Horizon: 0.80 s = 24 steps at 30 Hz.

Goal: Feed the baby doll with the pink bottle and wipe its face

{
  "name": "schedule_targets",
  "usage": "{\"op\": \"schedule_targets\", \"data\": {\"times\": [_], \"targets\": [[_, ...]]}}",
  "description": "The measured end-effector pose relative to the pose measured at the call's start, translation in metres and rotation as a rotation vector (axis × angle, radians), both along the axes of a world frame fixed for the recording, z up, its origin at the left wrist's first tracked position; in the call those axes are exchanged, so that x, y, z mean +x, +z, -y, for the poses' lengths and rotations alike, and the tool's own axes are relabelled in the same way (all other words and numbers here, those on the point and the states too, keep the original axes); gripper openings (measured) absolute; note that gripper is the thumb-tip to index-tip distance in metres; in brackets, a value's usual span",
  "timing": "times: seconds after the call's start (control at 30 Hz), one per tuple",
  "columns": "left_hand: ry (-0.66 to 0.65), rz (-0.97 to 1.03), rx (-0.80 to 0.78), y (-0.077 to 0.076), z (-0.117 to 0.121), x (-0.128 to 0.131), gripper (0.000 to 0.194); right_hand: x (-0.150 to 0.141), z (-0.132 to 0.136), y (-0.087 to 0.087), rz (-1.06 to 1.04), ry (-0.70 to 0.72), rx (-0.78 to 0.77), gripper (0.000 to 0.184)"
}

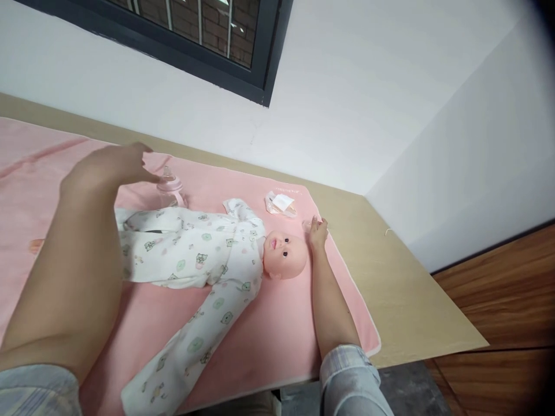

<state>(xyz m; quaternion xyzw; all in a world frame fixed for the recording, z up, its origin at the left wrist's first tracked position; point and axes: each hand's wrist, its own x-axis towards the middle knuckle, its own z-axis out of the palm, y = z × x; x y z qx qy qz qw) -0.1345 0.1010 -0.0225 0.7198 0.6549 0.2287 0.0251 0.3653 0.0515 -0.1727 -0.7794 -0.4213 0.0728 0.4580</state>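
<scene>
A baby doll (286,255) lies on its back in a white printed sleepsuit (186,248), one long sleeve stretched towards the near edge. Over the doll's lower part reaches my left arm. My left hand (108,167) has its fingers apart, its thumb tip at the pink-collared baby bottle (170,188), which stands behind the doll; I cannot tell whether they touch. Past the doll's head, my right hand (318,232) has its fingers closed around a small clear plastic piece (307,225), mostly covered, its exact kind unclear.
A pink blanket (277,341) with pale edging spreads over the tan tabletop (373,260). Near its far right corner lies a clear packet (281,203) with a white label. A white wall with a dark-framed window (264,75) rises behind. Wooden panels (498,289) stand at the right.
</scene>
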Motion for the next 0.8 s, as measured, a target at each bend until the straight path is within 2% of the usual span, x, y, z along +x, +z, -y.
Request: {"op": "schedule_targets", "data": {"times": [0.1,0.13,0.17,0.23,0.3,0.33,0.43,0.53,0.63,0.7,0.8], "targets": [[-0.03,-0.06,0.18,0.033,0.052,0.047,0.075,-0.002,0.002,0.003,0.056,-0.021,0.132,0.063],[-0.097,-0.027,0.215,0.039,0.065,0.067,0.067,-0.003,0.003,0.005,0.097,-0.022,0.2,0.06],[-0.219,-0.01,0.203,0.044,0.075,0.087,0.063,-0.004,0.004,0.006,0.143,-0.011,0.274,0.057],[-0.394,0.037,0.141,0.045,0.083,0.127,0.062,-0.009,0.006,0.01,0.229,0.053,0.404,0.049],[-0.683,0.04,-0.024,0.04,0.079,0.164,0.056,-0.016,0.008,0.012,0.307,0.17,0.467,0.045],[-0.776,0.031,-0.107,0.036,0.075,0.181,0.053,-0.02,0.008,0.013,0.344,0.239,0.467,0.043],[-0.926,-0.049,-0.364,0.024,0.06,0.229,0.048,-0.033,0.006,0.013,0.425,0.425,0.375,0.039],[-0.991,-0.079,-0.595,0.01,0.05,0.27,0.044,-0.044,0.004,0.015,0.465,0.507,0.217,0.032],[-0.965,-0.111,-0.73,-0.007,0.043,0.298,0.047,-0.05,0.004,0.017,0.491,0.498,0.083,0.027],[-0.924,-0.128,-0.778,-0.018,0.039,0.308,0.053,-0.051,0.004,0.018,0.497,0.485,0.035,0.024],[-0.893,-0.117,-0.767,-0.031,0.036,0.312,0.059,-0.052,0.004,0.017,0.489,0.487,-0.018,0.025]]}}
